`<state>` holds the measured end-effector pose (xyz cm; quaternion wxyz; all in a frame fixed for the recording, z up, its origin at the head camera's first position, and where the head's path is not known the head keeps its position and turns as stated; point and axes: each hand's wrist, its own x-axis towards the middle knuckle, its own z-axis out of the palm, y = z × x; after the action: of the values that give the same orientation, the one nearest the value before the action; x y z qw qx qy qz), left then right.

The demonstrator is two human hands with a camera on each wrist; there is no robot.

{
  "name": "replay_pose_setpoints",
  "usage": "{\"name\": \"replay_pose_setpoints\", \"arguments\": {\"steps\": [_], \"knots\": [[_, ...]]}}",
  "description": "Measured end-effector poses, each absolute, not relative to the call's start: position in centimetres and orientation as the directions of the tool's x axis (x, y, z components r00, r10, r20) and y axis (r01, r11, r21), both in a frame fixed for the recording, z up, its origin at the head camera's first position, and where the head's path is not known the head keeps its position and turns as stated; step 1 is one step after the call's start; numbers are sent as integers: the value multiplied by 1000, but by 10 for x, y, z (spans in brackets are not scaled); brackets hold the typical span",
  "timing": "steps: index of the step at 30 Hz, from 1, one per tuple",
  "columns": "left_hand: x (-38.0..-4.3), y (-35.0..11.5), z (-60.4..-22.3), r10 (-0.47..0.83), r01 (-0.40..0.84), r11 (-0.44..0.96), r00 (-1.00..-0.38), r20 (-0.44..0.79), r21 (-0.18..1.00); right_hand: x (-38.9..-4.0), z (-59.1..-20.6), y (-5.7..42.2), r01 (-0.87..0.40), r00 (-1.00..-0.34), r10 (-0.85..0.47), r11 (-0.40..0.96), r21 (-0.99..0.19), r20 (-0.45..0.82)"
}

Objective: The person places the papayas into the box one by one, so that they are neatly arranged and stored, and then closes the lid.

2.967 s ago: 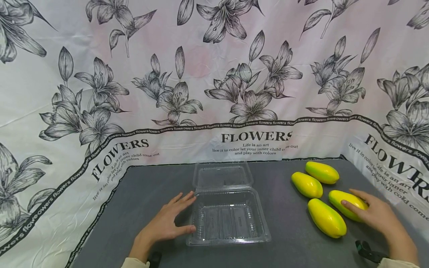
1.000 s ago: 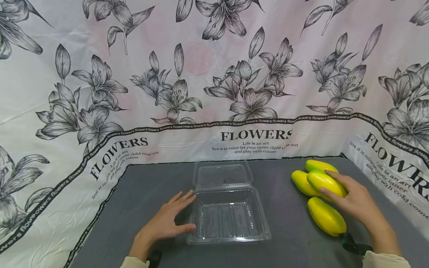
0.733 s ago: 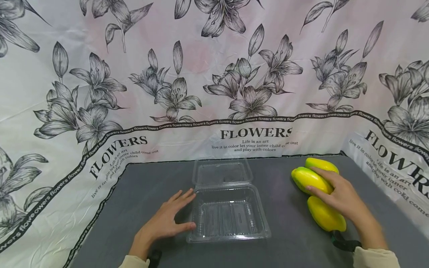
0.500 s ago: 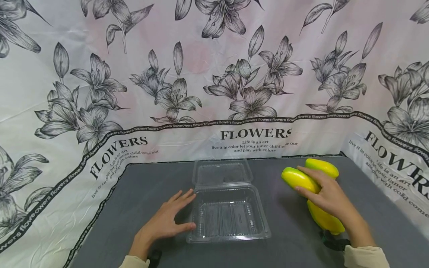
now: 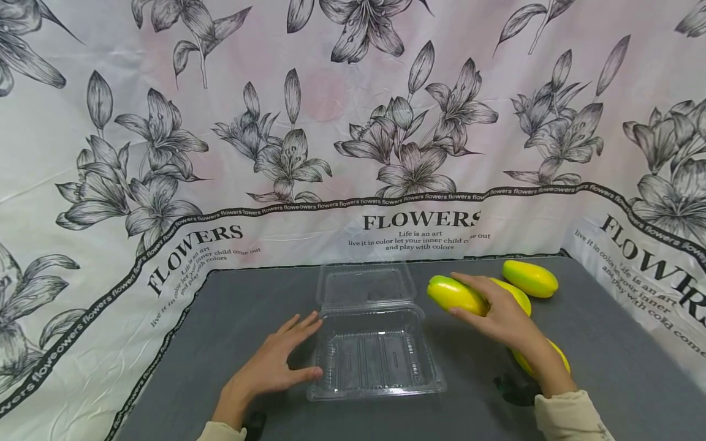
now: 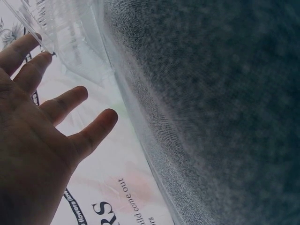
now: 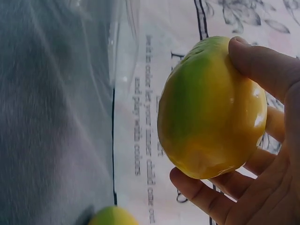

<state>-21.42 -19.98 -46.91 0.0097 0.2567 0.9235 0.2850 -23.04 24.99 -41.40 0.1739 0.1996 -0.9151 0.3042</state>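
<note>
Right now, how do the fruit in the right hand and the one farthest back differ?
The held fruit is gripped by the right hand; the rear fruit lies on the gray table. The hand partly hides the held fruit, but not the rear fruit. The held fruit is nearer the clear container; the rear fruit sits farther right. Both are yellow with green.
</note>
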Motion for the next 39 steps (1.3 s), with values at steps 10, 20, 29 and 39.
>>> {"name": "replay_pose_setpoints", "arguments": {"steps": [10,20,29,39], "knots": [[-214,-201,-468,485,464,710,-868,110,531,-235,-409,223,-504,-854,-312,691,-518,416],[-212,-199,-467,484,465,710,-868,112,529,-244,-401,198,-573,-817,-392,631,-523,422],[-214,-199,-468,475,454,721,-874,103,523,-249,-393,168,-585,-811,-419,599,-547,408],[-213,-199,-467,459,435,735,-884,91,520,-257,-395,137,-609,-792,-457,550,-572,404]]}}
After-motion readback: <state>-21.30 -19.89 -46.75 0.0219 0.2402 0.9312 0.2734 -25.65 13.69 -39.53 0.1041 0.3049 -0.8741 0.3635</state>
